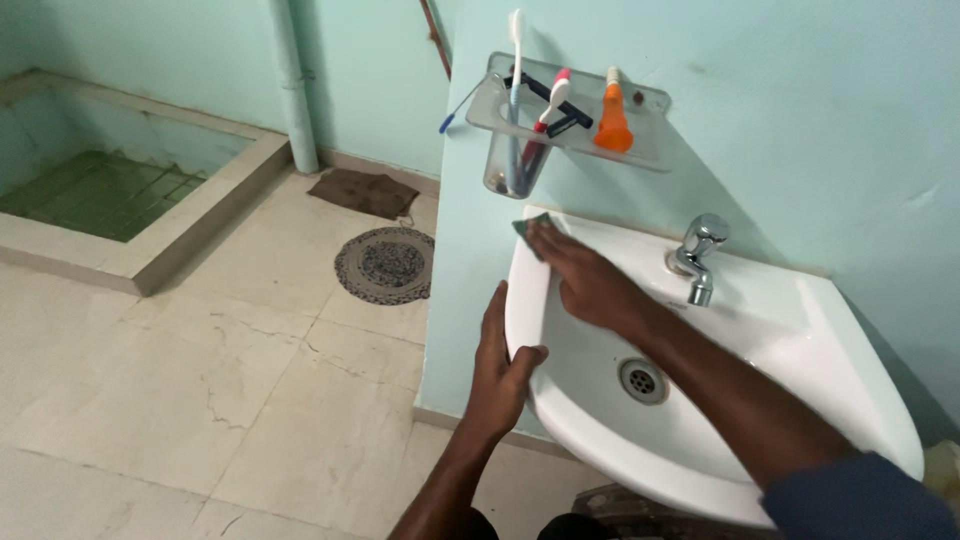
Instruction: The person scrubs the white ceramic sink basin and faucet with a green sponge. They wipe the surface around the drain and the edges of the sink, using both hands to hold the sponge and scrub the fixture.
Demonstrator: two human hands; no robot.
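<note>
Cream stone floor tiles (200, 360) carry a round woven grey mat (386, 264). The left hand (500, 368) grips the white ceramic sink (800, 330) rim. The right hand (583, 278) presses flat a green scrub pad (528, 224) at the back corner, under a clear plastic toothbrush holder (520, 150), left of the chrome tap (700, 255).

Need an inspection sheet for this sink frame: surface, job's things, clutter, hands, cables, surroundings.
Surface: white sink, basin bare, drain open.
Job's things: green cloth on the sink's back left corner, under the right hand.
Clutter: wall shelf with toothbrushes, razor, orange bottle.
Hands: right hand flat on the cloth; left hand grips the sink's left rim.
Cables: nothing seen.
Surroundings: tap, round mat, brown rag, pipe, tiled floor.
</note>
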